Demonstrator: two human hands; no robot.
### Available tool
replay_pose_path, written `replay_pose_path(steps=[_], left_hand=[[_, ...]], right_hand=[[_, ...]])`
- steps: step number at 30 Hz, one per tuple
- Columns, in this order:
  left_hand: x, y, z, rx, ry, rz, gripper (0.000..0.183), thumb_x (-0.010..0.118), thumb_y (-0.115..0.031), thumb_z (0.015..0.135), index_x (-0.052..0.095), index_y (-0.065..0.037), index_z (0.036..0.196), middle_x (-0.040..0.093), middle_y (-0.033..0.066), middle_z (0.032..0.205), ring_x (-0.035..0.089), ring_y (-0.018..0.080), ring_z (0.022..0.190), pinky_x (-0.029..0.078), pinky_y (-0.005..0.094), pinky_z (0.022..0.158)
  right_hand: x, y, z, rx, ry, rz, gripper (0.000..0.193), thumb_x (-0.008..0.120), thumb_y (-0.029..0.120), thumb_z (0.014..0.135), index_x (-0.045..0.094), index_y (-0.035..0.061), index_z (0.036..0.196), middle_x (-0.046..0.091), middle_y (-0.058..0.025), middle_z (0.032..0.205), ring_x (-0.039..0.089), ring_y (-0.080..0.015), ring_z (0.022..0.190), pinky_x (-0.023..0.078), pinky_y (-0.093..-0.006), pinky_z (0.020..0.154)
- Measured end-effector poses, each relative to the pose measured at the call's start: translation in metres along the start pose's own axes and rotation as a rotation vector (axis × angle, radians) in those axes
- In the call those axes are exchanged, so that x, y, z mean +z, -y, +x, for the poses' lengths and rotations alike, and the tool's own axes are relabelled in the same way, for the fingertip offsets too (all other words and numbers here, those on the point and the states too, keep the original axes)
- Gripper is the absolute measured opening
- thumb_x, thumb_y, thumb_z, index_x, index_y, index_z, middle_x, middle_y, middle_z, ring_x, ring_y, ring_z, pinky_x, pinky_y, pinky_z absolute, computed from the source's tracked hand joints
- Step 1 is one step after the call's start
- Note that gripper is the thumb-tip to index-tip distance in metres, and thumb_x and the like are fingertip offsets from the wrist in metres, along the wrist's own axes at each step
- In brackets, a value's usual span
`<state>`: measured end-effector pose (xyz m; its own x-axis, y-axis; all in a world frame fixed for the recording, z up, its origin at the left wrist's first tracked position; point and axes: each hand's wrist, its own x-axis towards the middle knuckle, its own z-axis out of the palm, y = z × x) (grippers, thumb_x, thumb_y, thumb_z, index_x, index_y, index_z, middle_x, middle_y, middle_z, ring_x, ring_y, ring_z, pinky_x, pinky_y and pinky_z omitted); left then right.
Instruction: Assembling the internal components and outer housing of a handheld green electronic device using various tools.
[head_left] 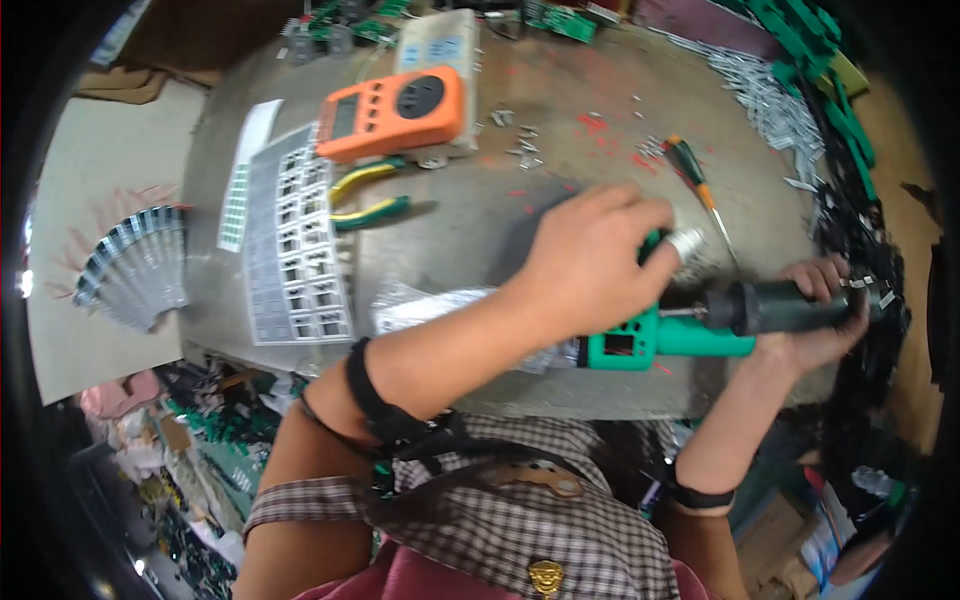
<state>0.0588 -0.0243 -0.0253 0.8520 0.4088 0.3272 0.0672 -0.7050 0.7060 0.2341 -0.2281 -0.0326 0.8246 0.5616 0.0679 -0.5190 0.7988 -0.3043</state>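
Observation:
In front of me lies a green plastic device housing [622, 346] with a small dark window and a tubular green part toward the right. Over its upper part my left hand [600, 255] is curled, and a bit of green shows between the fingers. A whitish wrap or cap [686, 244] sits at its thumb tip. At the right my right hand [815, 320] grips a dark electric screwdriver [765, 306] lying level. Its bit points left and reaches the housing's edge; whether it sits on a screw cannot be made out.
Left of the work lie a crinkled clear bag [425, 308], a tray of small parts [305, 240], yellow-green pliers [370, 212] and an orange meter [400, 110]. A hand screwdriver [695, 175] and loose screws [525, 145] lie beyond. Metal pieces [765, 95] pile at the far right.

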Motion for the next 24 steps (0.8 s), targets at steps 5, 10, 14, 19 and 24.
replay_pose_path(steps=[5,10,14,19,24], left_hand=[[-0.007,0.033,0.017,-0.198,-0.094,-0.465,0.038,0.044,-0.031,0.108,0.071,-0.005,0.112,0.066,0.0013,0.097,0.053,0.0109,0.088,0.044,0.0288,0.085],[-0.015,0.015,0.023,-0.168,-0.254,-0.483,0.035,0.046,-0.025,0.107,0.067,0.0,0.118,0.067,0.0027,0.104,0.055,0.0098,0.095,0.044,0.0259,0.088],[0.008,0.026,0.016,-0.094,-0.225,-0.427,0.036,0.046,-0.022,0.107,0.062,0.004,0.124,0.065,0.0095,0.122,0.059,0.0176,0.118,0.043,0.0317,0.105],[-0.013,0.035,-0.004,-0.167,-0.106,-0.371,0.031,0.044,-0.018,0.106,0.065,0.003,0.116,0.065,0.0082,0.11,0.06,0.0153,0.102,0.048,0.031,0.094],[-0.015,0.008,-0.001,-0.161,-0.159,-0.48,0.024,0.047,-0.01,0.1,0.067,0.003,0.105,0.063,0.01,0.097,0.057,0.0199,0.095,0.044,0.0313,0.089]], right_hand=[[0.028,0.012,0.011,0.068,-0.043,-0.274,0.049,0.059,0.029,0.099,0.046,-0.0036,0.133,0.062,-0.0154,0.117,0.063,-0.0223,0.089,0.049,-0.0371,0.082],[0.052,0.094,-0.018,-0.031,-0.156,-1.699,0.061,0.068,0.026,0.096,0.044,0.0019,0.147,0.055,-0.0188,0.139,0.057,-0.0344,0.124,0.049,-0.0434,0.101],[0.031,0.094,-0.029,-0.079,0.227,-2.49,0.062,0.08,0.024,0.081,0.059,0.0056,0.136,0.064,-0.0227,0.128,0.064,-0.0322,0.118,0.051,-0.0399,0.098],[0.104,0.156,0.044,-0.337,-0.12,-2.313,0.056,0.076,0.032,0.083,0.063,0.0068,0.132,0.073,-0.0182,0.093,0.072,-0.0319,0.092,0.055,-0.0427,0.087],[0.106,0.272,0.15,-1.612,-0.808,-2.554,0.064,0.072,0.045,0.086,0.058,0.0026,0.132,0.074,-0.0173,0.098,0.072,-0.0337,0.092,0.054,-0.0444,0.087]])
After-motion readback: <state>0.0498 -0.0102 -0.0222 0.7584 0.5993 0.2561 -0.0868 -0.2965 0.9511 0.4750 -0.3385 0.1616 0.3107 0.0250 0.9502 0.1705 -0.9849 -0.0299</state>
